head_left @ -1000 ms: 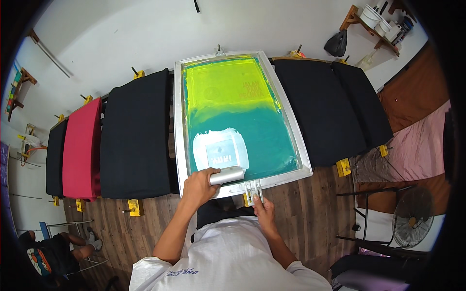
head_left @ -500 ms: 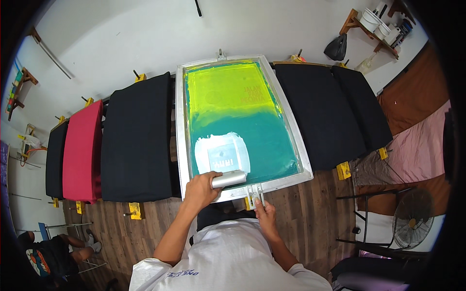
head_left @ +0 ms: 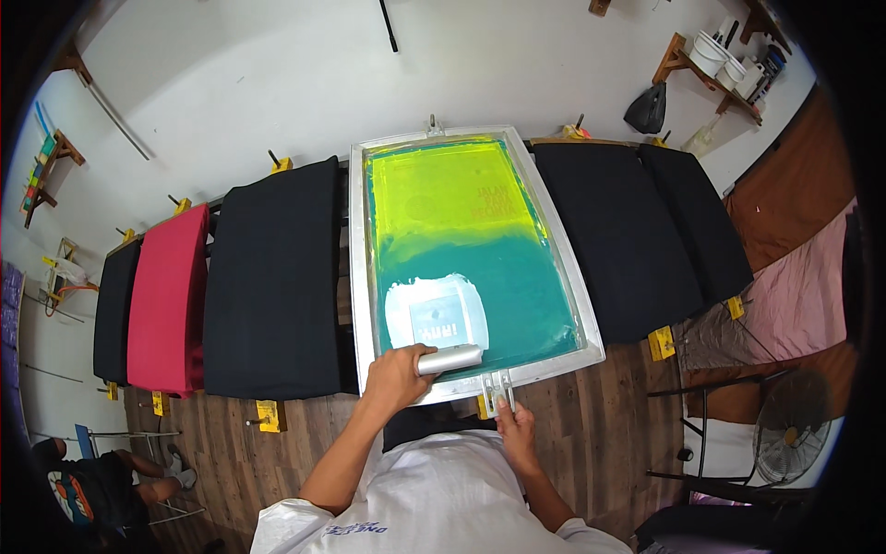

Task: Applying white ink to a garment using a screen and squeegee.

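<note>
A screen-printing frame [head_left: 365,277] with a pale metal rim lies straight in front of me. Its mesh is yellow-green at the far end and teal nearer me. A white ink patch with a pale square and lettering covers the near left part of the mesh. My left hand [head_left: 395,380] is closed around the left end of a silver squeegee [head_left: 452,359], which rests at the near edge of the white ink [head_left: 397,314]. At the middle of the frame's near edge, my right hand [head_left: 519,434] grips a metal clamp [head_left: 496,388], thumb against it.
Black fabric-covered boards [head_left: 272,286] and a red one [head_left: 168,300] stand left of the frame; two black boards [head_left: 616,240] stand right. Yellow blocks [head_left: 269,415] jut from their ends. A fan [head_left: 792,429] stands lower right. A seated person [head_left: 92,489] is at lower left.
The whole scene sits slightly lower and further right in the picture. Both hands, the squeegee and the clamp keep nearly the same places against the frame.
</note>
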`<state>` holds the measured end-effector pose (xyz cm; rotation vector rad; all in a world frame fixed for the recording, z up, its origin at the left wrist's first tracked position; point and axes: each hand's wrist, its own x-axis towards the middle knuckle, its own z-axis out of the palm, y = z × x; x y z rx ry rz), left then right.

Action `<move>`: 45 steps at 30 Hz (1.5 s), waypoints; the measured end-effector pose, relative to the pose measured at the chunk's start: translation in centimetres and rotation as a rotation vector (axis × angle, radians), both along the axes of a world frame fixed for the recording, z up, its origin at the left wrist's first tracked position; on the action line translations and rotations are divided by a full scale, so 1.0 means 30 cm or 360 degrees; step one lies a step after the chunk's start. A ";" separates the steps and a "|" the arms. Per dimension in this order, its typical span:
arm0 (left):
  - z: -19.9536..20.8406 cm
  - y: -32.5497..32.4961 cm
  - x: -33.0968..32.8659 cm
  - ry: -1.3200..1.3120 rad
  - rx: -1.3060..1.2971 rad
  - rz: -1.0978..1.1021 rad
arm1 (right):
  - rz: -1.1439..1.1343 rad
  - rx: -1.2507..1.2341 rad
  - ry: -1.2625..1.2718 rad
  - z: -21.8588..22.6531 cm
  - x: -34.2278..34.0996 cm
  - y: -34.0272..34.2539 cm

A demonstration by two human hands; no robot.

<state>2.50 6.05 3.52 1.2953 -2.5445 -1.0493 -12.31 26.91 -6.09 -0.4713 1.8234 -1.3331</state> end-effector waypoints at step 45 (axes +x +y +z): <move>-0.059 0.095 -0.003 0.0173 -0.0136 -0.0030 | 0.0934 0.0226 0.1274 0.446 -0.108 -0.161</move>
